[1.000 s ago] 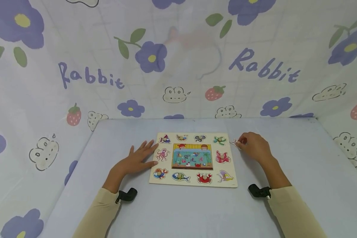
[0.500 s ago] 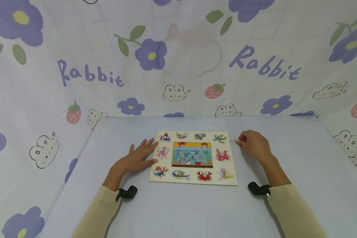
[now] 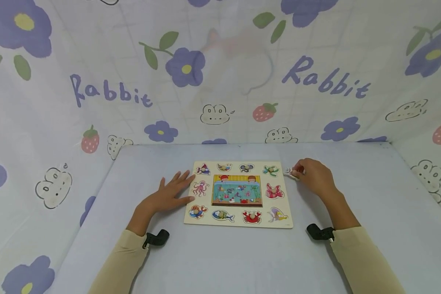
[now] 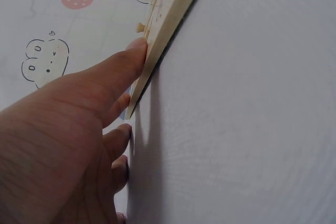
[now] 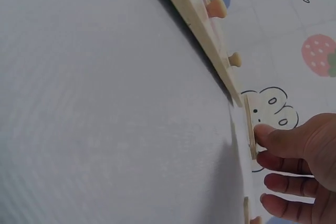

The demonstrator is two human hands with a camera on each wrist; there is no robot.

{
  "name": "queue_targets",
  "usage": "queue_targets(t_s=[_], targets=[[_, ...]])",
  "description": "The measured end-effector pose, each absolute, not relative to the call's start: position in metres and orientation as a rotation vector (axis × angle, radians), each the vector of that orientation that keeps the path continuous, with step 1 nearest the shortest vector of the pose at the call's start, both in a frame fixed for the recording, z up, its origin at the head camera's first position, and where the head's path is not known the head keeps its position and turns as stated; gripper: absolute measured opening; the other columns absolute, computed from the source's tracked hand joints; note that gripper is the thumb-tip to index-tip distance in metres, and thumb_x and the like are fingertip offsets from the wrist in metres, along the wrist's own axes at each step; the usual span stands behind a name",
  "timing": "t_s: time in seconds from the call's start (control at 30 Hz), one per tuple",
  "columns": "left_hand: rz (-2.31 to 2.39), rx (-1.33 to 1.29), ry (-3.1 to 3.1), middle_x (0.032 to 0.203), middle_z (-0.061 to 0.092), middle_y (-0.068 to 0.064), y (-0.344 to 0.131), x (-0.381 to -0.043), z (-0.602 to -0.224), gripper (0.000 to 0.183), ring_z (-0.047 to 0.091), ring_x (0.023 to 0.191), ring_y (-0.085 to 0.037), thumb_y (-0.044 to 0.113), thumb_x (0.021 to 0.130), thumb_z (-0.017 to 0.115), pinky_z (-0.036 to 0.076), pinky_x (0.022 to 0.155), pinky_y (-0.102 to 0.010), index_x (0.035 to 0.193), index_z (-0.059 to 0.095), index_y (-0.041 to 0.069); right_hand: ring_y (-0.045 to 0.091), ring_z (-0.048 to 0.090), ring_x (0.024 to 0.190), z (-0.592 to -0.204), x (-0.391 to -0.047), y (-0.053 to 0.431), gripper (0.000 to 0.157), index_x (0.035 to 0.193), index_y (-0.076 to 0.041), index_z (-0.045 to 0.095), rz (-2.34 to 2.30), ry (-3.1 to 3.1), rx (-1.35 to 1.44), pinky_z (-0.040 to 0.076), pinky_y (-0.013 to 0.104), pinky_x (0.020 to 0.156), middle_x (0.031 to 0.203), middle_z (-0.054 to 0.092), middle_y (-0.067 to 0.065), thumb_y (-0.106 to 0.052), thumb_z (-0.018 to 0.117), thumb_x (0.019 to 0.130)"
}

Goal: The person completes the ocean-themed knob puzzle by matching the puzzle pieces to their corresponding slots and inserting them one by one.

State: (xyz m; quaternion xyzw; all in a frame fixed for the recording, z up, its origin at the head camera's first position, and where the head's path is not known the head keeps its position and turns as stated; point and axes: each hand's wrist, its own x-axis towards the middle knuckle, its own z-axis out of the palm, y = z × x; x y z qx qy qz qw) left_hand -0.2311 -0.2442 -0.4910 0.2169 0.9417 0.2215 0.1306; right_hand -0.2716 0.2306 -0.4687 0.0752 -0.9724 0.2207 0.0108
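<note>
A flat wooden knob puzzle board (image 3: 206, 219) with sea-animal shapes around an aquarium picture lies on the table. My left hand (image 3: 167, 197) rests at its left edge, fingers fairly straight; in the left wrist view the thumb (image 4: 118, 69) touches the board's side. Just past the board's upper right corner, my right hand (image 3: 316, 176) pinches a small pale puzzle piece (image 3: 291, 173) between thumb and fingers. Seen edge-on in the right wrist view, this piece (image 5: 250, 129) stands tilted up close to the board's corner. What is pictured on it is too small to tell.
Another thin wooden piece (image 5: 247, 209) with a knob shows below the right hand in the right wrist view. Round knobs (image 5: 216, 8) stick up from the board. A patterned curtain (image 3: 220, 73) hangs behind the white table (image 3: 228, 261).
In my right hand the puzzle piece has tilted a little, and more of its face shows. The hand has barely shifted. My left hand and the board stay in place.
</note>
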Motion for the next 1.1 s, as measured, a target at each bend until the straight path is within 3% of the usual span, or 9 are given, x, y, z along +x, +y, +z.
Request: queue_targets(t_s=[0.33,1.1], targets=[[0.642,0.635,2.734,0.17,0.011,-0.01,-0.243,-0.232,-0.49,0.078,0.002,0.156,-0.038,0.048,0.101,0.059,-0.008,0.114,-0.072,0.163,0.023,0.02,0.027,0.054,0.08,-0.454,-0.269,0.231,0.019,0.105,-0.005,0.072,0.682,-3.001,0.269,0.044,0.04,0.066,0.092,0.067,0.01,-0.022,0.072,0.097],[0.635,0.631,2.727,0.17,0.01,-0.01,-0.245,-0.232,-0.491,0.077,0.0,0.156,-0.038,0.048,0.101,0.058,-0.009,0.115,-0.071,0.164,0.022,0.021,0.028,0.059,0.088,-0.411,-0.241,0.198,0.018,0.105,-0.008,0.077,0.648,-2.886,0.492,0.05,0.042,0.072,0.088,0.068,0.004,-0.02,0.078,0.091]])
